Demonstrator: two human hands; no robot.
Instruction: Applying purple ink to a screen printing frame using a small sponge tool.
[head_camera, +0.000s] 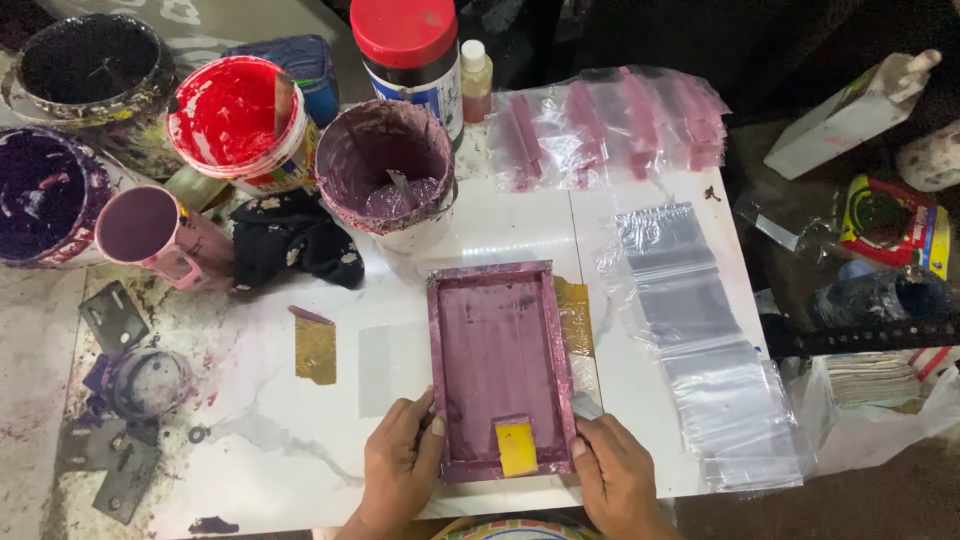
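A small rectangular printing frame (500, 367), stained mauve, lies flat on the white table (270, 440). My left hand (400, 468) presses on its near left corner and my right hand (615, 478) holds its near right corner. A small yellow squeegee (517, 446) rests inside the frame at its near edge, between my hands. A clear plastic bag (581, 340) sticks out from under the frame's right side.
A tub of mauve ink (387, 172) with a spatula stands behind the frame, with red (237, 120), dark purple (40, 195) and black (90, 62) tubs at the left. A dark cloth (295, 240) lies near them. Clear bags (705, 345) lie overlapped at right, printed ones (610, 125) at the back.
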